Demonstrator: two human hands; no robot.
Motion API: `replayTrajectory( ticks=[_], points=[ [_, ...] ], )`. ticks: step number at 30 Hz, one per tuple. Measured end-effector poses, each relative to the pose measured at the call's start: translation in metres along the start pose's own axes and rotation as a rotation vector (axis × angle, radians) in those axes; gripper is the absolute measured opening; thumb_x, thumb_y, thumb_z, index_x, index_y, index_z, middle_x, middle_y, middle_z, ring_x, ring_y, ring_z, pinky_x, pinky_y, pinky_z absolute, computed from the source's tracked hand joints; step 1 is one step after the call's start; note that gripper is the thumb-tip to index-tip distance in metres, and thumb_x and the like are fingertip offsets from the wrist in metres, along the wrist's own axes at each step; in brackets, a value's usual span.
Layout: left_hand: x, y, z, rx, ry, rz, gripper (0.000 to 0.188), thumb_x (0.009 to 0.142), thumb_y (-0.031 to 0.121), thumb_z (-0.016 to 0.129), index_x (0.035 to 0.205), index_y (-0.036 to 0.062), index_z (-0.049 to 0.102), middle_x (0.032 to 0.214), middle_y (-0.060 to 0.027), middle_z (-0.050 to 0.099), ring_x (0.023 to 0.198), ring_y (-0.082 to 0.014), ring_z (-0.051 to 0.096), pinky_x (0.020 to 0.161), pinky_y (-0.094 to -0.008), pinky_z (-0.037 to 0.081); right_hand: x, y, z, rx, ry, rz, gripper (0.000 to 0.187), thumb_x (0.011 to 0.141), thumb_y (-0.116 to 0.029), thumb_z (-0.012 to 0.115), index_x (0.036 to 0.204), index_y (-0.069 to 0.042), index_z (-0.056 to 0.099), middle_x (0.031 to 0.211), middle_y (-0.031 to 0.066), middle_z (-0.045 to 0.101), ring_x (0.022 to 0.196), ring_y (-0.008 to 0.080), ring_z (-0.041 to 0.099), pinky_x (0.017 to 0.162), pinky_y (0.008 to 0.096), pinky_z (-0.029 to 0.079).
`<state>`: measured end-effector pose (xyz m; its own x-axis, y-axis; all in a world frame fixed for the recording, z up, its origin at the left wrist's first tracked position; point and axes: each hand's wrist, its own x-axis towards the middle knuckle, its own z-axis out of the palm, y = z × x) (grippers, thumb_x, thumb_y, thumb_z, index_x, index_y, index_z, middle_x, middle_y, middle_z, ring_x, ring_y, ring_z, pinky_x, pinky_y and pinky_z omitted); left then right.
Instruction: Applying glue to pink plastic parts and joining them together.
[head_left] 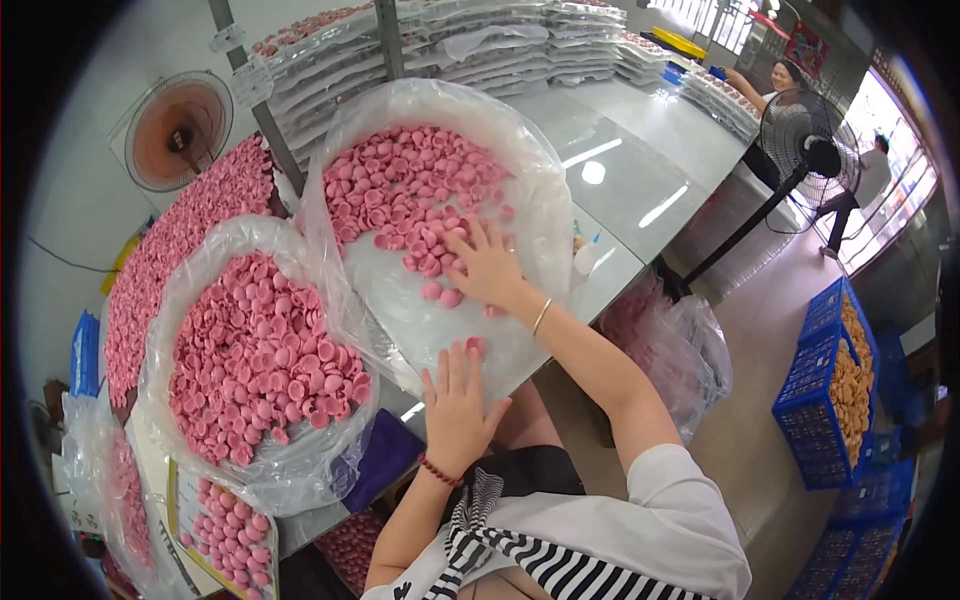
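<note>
My right hand (485,262), with a bangle at its wrist, lies with fingers spread at the near edge of a heap of pink hollow half-shells (410,185). The heap sits in a wide clear plastic bag (545,190) with its rim rolled down. A few loose half-shells (450,298) lie beside that hand. Closer to me, my left hand (457,420), wearing a dark red bead bracelet, is stretched out flat. One half-shell (475,345) lies by its fingertips; whether they touch it I cannot tell. Neither hand grips anything visible.
A second plastic bag (160,330) full of pink half-shells stands at left. Rounded pink pieces lie in a tray (275,560) at lower left. Stacked clear trays (480,45) line the back. At right are a black standing fan (820,155), blue crates (810,400) and two other people.
</note>
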<state>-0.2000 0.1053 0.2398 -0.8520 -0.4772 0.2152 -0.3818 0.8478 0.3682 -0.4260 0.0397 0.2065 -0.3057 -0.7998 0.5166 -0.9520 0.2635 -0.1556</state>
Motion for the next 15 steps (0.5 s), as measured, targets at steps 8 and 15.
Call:
replayTrajectory(
  ticks=[8,15],
  points=[
    [-0.052,-0.027,-0.027,-0.067,0.172,-0.087,0.052,0.075,0.023,0.063,0.121,0.0037,0.047,0.132,-0.0196,0.038,0.125,-0.0384,0.031,0.101,-0.0559,0.017,0.002,-0.061,-0.058,0.031,-0.481,-0.201,0.038,0.075,-0.041,0.056,0.104,-0.018,0.061,0.128,0.0128,0.043,0.121,0.0408,0.033,0.094,0.0582,0.028],
    [-0.07,-0.059,-0.007,-0.142,0.5,0.059,0.029,0.067,0.001,0.06,0.095,0.0058,0.061,0.102,-0.0103,0.06,0.103,-0.0305,0.055,0.097,-0.0498,0.032,0.162,0.049,0.027,0.592,-0.184,0.127,0.033,0.079,-0.031,0.054,0.1,-0.006,0.063,0.101,0.0132,0.06,0.101,0.028,0.053,0.086,0.0359,0.041]
  ],
)
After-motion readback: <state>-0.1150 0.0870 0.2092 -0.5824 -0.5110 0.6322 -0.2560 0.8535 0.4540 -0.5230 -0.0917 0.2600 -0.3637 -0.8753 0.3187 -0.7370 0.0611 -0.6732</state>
